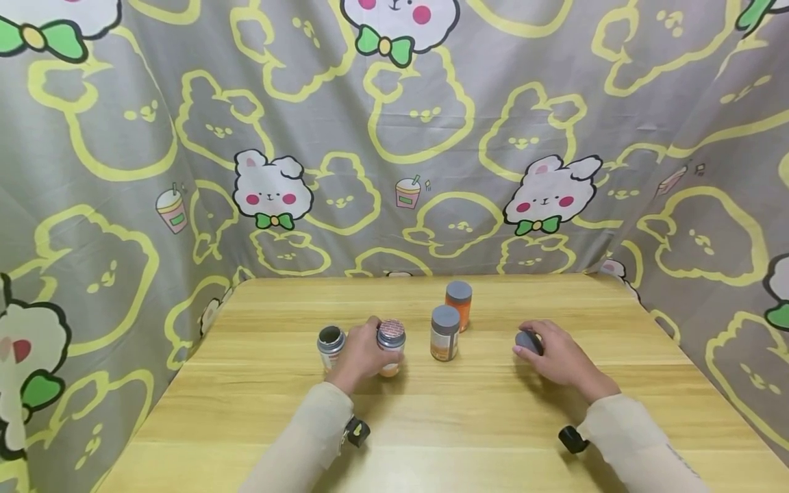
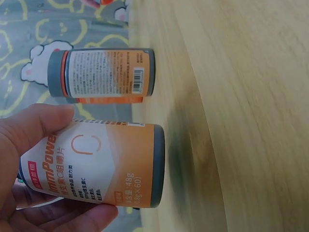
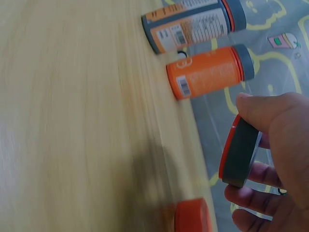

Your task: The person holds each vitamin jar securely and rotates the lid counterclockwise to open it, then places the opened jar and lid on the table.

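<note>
Seemingly halfway, gripping lidless ImmPower bottle in left hand, gray lid in right hand, with two capped bottles left.

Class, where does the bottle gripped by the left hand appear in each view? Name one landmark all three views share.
Head: the gripped bottle stands just below the picture's centre.
Left wrist: the gripped bottle lies sideways across the lower left.
Right wrist: not in it.
Shared landmark: the lidded white-labelled bottle, upper left in the left wrist view, at the top in the right wrist view.
</note>
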A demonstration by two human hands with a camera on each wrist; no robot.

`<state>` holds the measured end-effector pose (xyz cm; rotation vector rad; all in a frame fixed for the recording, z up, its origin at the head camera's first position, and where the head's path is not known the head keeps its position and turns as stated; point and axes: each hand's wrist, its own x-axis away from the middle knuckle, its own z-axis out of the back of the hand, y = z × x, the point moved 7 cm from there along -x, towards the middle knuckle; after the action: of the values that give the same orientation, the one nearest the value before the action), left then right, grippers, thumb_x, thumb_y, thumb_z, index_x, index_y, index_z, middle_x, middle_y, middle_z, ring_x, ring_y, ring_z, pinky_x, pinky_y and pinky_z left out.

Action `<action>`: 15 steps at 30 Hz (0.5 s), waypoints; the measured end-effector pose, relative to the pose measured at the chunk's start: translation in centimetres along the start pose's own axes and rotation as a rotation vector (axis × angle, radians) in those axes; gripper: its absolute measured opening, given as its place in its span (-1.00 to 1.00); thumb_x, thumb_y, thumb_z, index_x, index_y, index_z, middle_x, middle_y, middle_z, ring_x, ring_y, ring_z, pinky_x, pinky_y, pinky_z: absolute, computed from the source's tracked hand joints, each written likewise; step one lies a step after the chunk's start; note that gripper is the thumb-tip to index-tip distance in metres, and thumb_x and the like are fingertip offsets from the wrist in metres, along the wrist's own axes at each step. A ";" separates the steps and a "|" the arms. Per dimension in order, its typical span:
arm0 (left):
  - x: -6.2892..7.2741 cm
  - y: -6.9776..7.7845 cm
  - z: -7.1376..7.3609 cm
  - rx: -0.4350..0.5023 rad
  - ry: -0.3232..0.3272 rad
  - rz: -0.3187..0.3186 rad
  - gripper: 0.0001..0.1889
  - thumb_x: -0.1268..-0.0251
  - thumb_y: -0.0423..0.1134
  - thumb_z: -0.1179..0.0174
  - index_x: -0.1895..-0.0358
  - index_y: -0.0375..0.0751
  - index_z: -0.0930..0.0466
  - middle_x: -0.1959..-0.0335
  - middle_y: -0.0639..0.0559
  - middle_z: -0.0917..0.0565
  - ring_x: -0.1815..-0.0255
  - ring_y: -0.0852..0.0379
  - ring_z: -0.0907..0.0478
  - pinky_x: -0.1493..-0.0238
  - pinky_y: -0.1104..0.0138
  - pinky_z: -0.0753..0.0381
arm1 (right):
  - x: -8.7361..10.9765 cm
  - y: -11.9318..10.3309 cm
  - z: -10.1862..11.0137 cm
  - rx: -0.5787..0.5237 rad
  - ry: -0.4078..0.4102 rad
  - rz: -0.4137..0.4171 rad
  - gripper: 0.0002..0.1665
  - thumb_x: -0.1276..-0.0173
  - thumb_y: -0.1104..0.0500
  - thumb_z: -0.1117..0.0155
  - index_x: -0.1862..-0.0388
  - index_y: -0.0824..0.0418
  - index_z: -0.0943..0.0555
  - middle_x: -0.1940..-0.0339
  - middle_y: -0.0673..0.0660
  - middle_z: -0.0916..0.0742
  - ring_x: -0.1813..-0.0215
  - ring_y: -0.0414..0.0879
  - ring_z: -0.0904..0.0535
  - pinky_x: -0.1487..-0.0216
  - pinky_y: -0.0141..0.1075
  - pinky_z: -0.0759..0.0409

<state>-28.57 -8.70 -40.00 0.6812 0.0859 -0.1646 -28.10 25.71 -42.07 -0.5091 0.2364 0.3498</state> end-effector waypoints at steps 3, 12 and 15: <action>-0.1 0.0 0.0 -0.006 0.017 -0.007 -0.30 0.17 -0.10 -0.56 -0.04 -0.39 -0.47 0.18 -0.21 -0.64 0.18 -0.08 -0.61 0.10 0.09 -0.59 | 0.1 0.8 0.1 0.000 -0.004 -0.014 -0.41 -0.34 -0.06 -0.30 -0.17 0.32 -0.50 -0.07 0.35 -0.58 0.10 0.13 -0.55 0.17 0.00 -0.53; -0.6 -0.5 -0.6 0.025 0.008 0.047 -0.28 0.05 -0.09 -0.50 -0.13 -0.42 -0.39 0.12 -0.25 -0.63 0.13 -0.10 -0.62 0.06 0.07 -0.59 | 0.1 2.3 0.6 0.003 0.003 -0.066 -0.40 -0.36 -0.04 -0.27 -0.17 0.38 -0.50 -0.09 0.42 -0.57 0.01 0.22 -0.53 0.12 0.08 -0.52; -0.7 -0.6 -0.9 0.045 -0.008 0.063 -0.26 -0.04 -0.10 -0.46 -0.19 -0.47 -0.33 0.07 -0.29 -0.61 0.08 -0.13 -0.60 0.02 0.05 -0.57 | 0.1 2.5 0.9 -0.003 0.010 -0.071 -0.39 -0.35 -0.04 -0.28 -0.15 0.41 -0.50 -0.06 0.43 -0.57 0.03 0.23 -0.53 0.12 0.10 -0.51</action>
<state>-29.41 -8.49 -40.96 0.7269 0.0530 -0.1094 -28.88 28.25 -42.46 -0.5209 0.2272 0.2787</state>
